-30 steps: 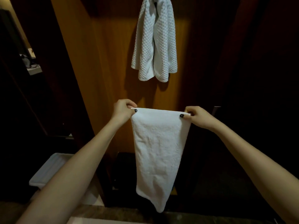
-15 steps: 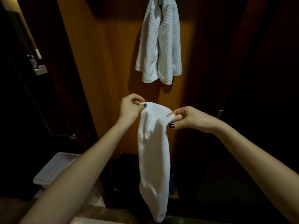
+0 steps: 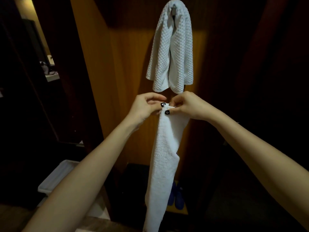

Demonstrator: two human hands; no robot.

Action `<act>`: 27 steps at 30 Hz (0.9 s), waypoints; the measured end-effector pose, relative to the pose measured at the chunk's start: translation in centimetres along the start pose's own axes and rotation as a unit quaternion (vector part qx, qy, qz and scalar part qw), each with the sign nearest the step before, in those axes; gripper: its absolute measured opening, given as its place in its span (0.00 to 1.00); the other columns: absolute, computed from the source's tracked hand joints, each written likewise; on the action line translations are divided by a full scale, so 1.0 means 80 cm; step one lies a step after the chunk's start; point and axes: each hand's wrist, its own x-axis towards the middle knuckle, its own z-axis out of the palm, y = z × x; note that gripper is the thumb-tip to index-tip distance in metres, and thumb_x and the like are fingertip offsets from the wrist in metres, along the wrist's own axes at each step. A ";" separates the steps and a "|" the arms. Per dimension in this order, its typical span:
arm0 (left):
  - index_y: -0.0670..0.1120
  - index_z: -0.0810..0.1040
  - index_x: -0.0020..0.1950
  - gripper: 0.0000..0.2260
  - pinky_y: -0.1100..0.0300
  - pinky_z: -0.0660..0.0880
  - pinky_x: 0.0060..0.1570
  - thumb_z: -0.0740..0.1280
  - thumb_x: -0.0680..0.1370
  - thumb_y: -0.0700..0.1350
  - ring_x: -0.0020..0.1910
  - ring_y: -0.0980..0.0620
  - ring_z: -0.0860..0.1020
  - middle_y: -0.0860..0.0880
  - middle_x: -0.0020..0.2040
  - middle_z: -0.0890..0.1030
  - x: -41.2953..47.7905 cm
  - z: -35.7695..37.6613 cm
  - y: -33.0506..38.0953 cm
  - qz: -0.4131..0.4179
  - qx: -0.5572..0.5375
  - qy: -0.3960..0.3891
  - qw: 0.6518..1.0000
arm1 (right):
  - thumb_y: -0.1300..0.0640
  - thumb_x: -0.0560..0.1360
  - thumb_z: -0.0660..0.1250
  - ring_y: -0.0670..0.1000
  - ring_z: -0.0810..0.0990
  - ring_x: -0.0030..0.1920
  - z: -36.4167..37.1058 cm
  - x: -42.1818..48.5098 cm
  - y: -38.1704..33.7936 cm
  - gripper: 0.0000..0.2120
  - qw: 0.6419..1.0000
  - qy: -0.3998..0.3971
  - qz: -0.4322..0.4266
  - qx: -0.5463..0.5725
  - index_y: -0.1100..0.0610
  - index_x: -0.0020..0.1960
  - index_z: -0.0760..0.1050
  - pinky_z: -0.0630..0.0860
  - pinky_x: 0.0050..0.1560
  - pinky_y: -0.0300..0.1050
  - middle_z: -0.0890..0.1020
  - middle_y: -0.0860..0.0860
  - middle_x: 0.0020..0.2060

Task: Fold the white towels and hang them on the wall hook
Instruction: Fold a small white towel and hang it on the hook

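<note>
A plain white towel (image 3: 164, 163) hangs straight down in front of me, folded lengthwise into a narrow strip. My left hand (image 3: 144, 106) and my right hand (image 3: 185, 104) pinch its top corners together, fingertips almost touching. Above them a white waffle-weave towel (image 3: 170, 47) is draped over the metal wall hook (image 3: 173, 8) on the wooden panel (image 3: 120, 64), its two halves hanging side by side. The held towel's top edge sits just below the hanging towel's lower hem.
A white plastic bin (image 3: 56, 178) stands low at the left. A pair of blue slippers (image 3: 175, 196) lies on the floor behind the held towel. A dim counter with small items (image 3: 48, 69) shows at the far left. Dark wood surrounds the lit panel.
My hands came together from a wide spread, bringing the towel's top corners to meet, so the flat towel now hangs as a doubled narrow strip. The hook has come into view.
</note>
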 end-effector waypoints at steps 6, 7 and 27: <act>0.44 0.80 0.51 0.09 0.67 0.78 0.44 0.68 0.75 0.33 0.43 0.58 0.82 0.50 0.43 0.84 0.000 -0.007 0.002 0.030 -0.036 -0.033 0.998 | 0.51 0.70 0.75 0.45 0.74 0.34 -0.008 0.005 -0.007 0.11 0.999 0.046 0.005 -0.006 0.57 0.36 0.80 0.67 0.36 0.43 0.79 0.52 0.31; 0.44 0.80 0.52 0.10 0.68 0.77 0.45 0.69 0.74 0.33 0.44 0.59 0.81 0.50 0.44 0.83 0.000 -0.006 0.001 0.040 -0.021 -0.032 0.998 | 0.50 0.70 0.75 0.44 0.72 0.32 -0.008 0.006 -0.008 0.12 0.998 0.061 0.006 -0.011 0.58 0.36 0.80 0.65 0.34 0.43 0.78 0.52 0.29; 0.39 0.77 0.39 0.11 0.70 0.68 0.44 0.60 0.72 0.27 0.45 0.54 0.72 0.46 0.46 0.73 0.031 -0.012 0.007 0.289 0.214 0.136 0.923 | 0.59 0.73 0.70 0.44 0.71 0.27 -0.034 0.005 -0.005 0.07 0.976 0.203 -0.033 0.073 0.56 0.40 0.72 0.68 0.28 0.42 0.75 0.50 0.30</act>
